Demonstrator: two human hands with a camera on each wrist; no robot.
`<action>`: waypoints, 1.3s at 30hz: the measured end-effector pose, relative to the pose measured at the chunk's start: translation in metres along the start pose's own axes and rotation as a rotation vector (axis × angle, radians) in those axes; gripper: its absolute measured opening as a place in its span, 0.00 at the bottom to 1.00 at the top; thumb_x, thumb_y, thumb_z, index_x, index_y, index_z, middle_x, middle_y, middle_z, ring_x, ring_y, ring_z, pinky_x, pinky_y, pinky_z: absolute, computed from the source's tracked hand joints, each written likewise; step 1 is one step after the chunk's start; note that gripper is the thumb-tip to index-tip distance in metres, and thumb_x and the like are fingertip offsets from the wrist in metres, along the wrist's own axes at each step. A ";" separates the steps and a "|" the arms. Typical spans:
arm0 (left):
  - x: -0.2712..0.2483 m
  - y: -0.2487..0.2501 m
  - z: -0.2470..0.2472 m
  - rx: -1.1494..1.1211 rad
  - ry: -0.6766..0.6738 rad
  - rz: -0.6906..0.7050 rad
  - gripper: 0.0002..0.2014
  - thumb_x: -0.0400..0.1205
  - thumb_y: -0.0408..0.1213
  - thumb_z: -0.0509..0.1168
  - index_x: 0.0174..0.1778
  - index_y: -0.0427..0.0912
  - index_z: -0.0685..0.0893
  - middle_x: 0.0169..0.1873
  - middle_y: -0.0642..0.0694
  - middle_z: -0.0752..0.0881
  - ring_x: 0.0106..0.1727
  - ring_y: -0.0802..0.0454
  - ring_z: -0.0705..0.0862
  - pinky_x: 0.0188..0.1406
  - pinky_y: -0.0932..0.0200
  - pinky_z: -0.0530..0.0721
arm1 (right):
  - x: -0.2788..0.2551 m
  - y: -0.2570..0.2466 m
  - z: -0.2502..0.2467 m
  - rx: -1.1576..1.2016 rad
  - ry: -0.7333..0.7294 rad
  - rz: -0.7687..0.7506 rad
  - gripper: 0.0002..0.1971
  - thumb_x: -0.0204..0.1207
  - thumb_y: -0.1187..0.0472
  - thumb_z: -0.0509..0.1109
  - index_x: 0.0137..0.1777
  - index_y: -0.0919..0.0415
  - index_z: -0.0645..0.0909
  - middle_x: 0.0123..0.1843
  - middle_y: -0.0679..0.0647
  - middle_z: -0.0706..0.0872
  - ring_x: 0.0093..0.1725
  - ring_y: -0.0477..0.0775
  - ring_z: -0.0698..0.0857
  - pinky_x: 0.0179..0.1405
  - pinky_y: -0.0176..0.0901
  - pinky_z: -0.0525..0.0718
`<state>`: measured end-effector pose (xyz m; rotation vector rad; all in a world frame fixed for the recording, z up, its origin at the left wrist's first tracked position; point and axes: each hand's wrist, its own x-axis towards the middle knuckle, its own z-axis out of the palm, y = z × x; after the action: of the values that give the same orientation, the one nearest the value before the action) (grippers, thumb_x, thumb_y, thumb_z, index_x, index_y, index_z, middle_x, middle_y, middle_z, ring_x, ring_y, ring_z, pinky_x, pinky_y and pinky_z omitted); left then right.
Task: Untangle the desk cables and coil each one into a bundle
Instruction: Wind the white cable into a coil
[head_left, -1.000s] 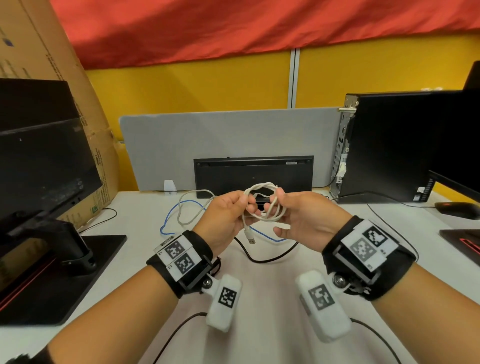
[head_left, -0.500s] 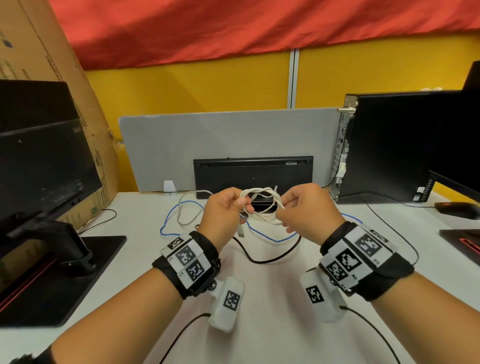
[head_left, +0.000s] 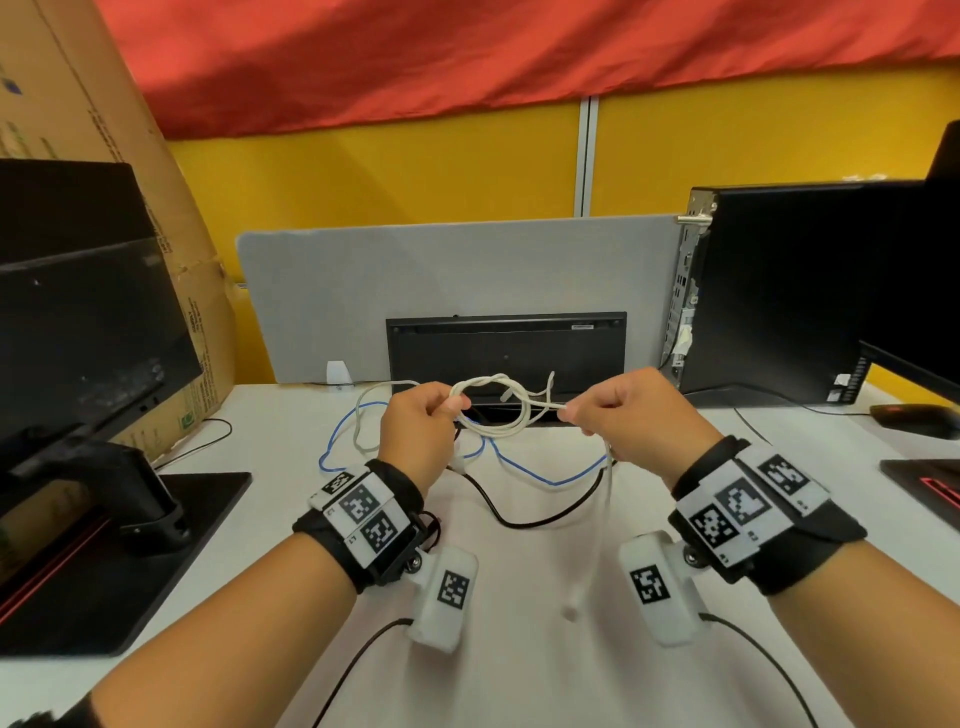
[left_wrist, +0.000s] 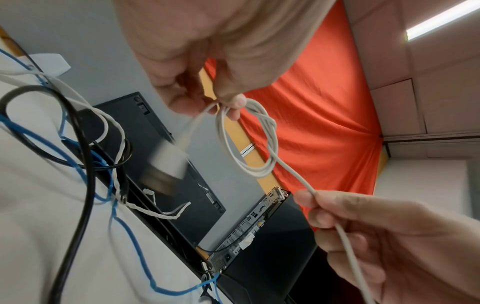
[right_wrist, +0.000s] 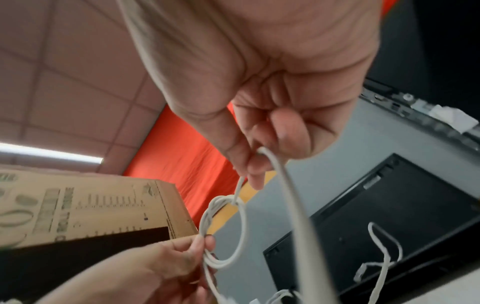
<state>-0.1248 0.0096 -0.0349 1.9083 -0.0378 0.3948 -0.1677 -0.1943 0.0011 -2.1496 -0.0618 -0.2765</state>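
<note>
Hands: left hand & right hand pinching 1 white cable.

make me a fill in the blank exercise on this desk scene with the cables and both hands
1. Both hands hold the thin ____ cable above the white desk.
2. The left hand pinches the cable's coiled ____, while the right hand pinches the strand leading out of it.
3. A thin ____ cable lies on the desk beside a thicker black cable.
4. Behind the hands, a black keyboard leans on a ____ divider panel.

Missing words: white; loop; blue; grey
</note>
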 end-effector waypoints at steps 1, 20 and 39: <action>0.000 0.000 -0.001 -0.020 0.006 -0.012 0.11 0.86 0.34 0.62 0.42 0.47 0.87 0.33 0.47 0.83 0.35 0.51 0.82 0.41 0.57 0.84 | 0.000 0.001 0.000 -0.079 0.012 -0.035 0.09 0.77 0.59 0.74 0.37 0.56 0.91 0.25 0.40 0.85 0.23 0.35 0.81 0.22 0.25 0.75; -0.023 0.017 0.017 -0.718 -0.064 -0.349 0.10 0.85 0.25 0.60 0.43 0.32 0.86 0.30 0.42 0.90 0.37 0.49 0.91 0.37 0.62 0.89 | 0.009 0.009 0.045 0.557 0.153 0.117 0.05 0.72 0.64 0.77 0.43 0.55 0.92 0.42 0.49 0.93 0.48 0.48 0.90 0.51 0.43 0.86; -0.034 0.022 0.023 -0.677 -0.126 -0.354 0.12 0.84 0.26 0.61 0.38 0.35 0.87 0.30 0.43 0.91 0.36 0.51 0.92 0.35 0.64 0.88 | 0.005 -0.002 0.047 0.795 0.045 0.344 0.08 0.79 0.69 0.69 0.46 0.59 0.89 0.49 0.53 0.91 0.53 0.47 0.83 0.60 0.51 0.68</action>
<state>-0.1558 -0.0249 -0.0319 1.2324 0.0746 0.0066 -0.1547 -0.1549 -0.0218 -1.3323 0.1949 -0.0728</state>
